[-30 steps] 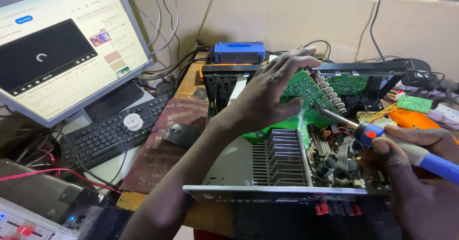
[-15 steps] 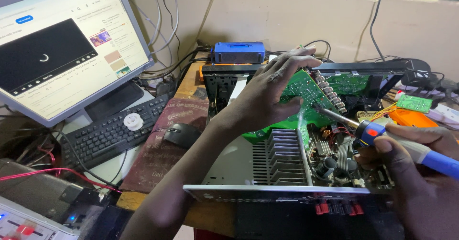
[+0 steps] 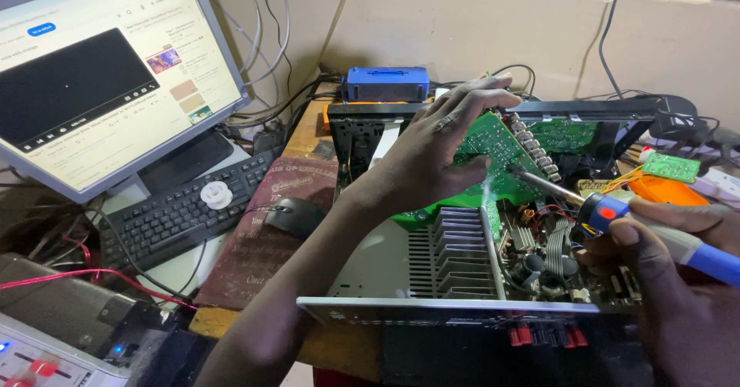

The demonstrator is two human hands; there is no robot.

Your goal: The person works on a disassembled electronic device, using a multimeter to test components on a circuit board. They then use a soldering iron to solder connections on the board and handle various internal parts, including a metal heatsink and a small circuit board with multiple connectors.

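Little has moved: our left hand [image 3: 432,156] still tilts the board [image 3: 493,152] up, fingers closed around it, so our right hand [image 3: 678,279], gripping the iron [image 3: 617,216], reaches its solder side.

Our left hand [image 3: 432,156] covers part of the green circuit board [image 3: 493,144], so we cannot see where our fingers grip it. The soldering iron [image 3: 617,217] handle and our right hand [image 3: 678,279] are cut off by the right edge, and the monitor [image 3: 100,71] by the top and left.

An electronics repair workshop, an opened amplifier [image 3: 478,279] on the desk [image 3: 339,348], green circuit boards [image 3: 497,152], a soldering iron [image 3: 617,217], tangled wires [image 3: 266,40]
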